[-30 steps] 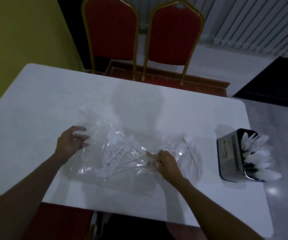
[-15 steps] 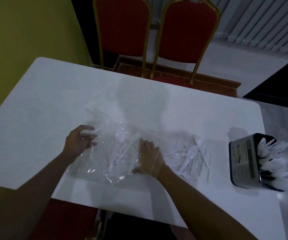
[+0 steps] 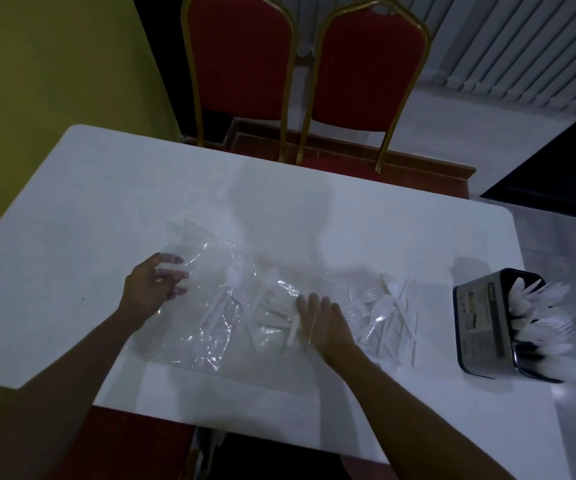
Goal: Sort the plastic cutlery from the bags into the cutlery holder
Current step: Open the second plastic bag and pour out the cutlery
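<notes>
red padded seat (image 3: 124,441): nearest item, tucked under the near edge of the white table (image 3: 106,202).

right hand (image 3: 324,323): palm down, fingers straight and close together, laid flat on the middle of the clear plastic bag (image 3: 203,327) and on the pieces beneath the film.

left hand (image 3: 155,289): at the left edge of the same bag, fingers bent and a little apart, tips on the film; cannot tell whether it pinches the film or only rests on it.

clear plastic bag: crumpled, flat on the table between the two hands, its film reaching under the right hand.

bagged white plastic forks and spoons (image 3: 241,296): several pieces inside the bag, lying crossed, between the hands.

loose white plastic cutlery (image 3: 394,313): a scattered heap of forks and other pieces on the table, just right of the right hand; a scrap of clear film lies among them.

dark rectangular cutlery holder (image 3: 480,327): near the right edge of the table, well apart from the bag, holding sorted white cutlery (image 3: 546,327) that points right.

two red chairs with gold metal frames (image 3: 241,57): side by side behind the far edge of the table.

yellow wall (image 3: 37,64): far left.

white ribbed panel (image 3: 522,46): far right.
</notes>
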